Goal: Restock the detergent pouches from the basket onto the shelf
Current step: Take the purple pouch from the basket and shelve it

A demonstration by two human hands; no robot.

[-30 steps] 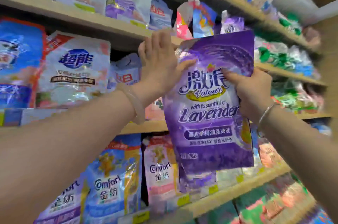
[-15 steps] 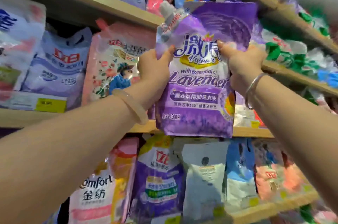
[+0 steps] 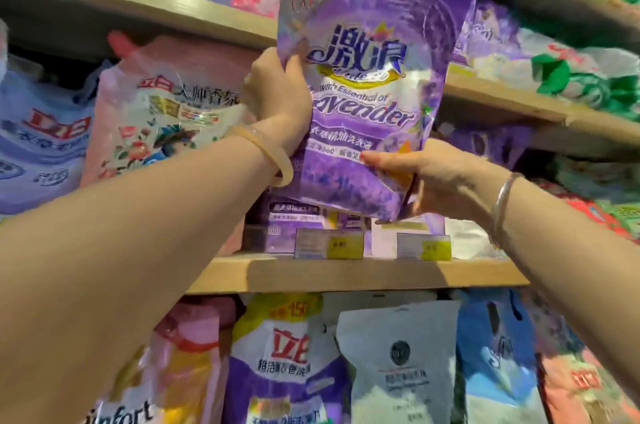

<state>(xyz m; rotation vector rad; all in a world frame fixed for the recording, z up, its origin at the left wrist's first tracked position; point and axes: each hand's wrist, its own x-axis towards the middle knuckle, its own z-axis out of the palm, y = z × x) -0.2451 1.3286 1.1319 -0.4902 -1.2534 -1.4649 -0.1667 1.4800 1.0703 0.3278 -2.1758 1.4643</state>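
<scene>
Left hand (image 3: pixel 277 94) pinches the glossy purple lavender detergent pouch (image 3: pixel 374 84) by its left edge. Right hand (image 3: pixel 426 177) cups its bottom corner, fingers curled round, likely steadying it upright above the wooden shelf (image 3: pixel 346 273).

A purple pouch (image 3: pixel 374 84), gripped by both hands, reads "激浪" above "With Essential of" and a partly covered "…vender". The pink pouch (image 3: pixel 162 112) to its left carries the brand "立白", as does the blue pouch (image 3: pixel 41 143) at far left. Below the shelf (image 3: pixel 346 273), a purple-and-yellow pouch (image 3: pixel 284 364) shows "立白" and a blurred "150". At bottom left, "…mfort" appears on a pouch corner (image 3: pixel 117 413). Two yellow price tags (image 3: pixel 329 243) are too blurred to read.
</scene>
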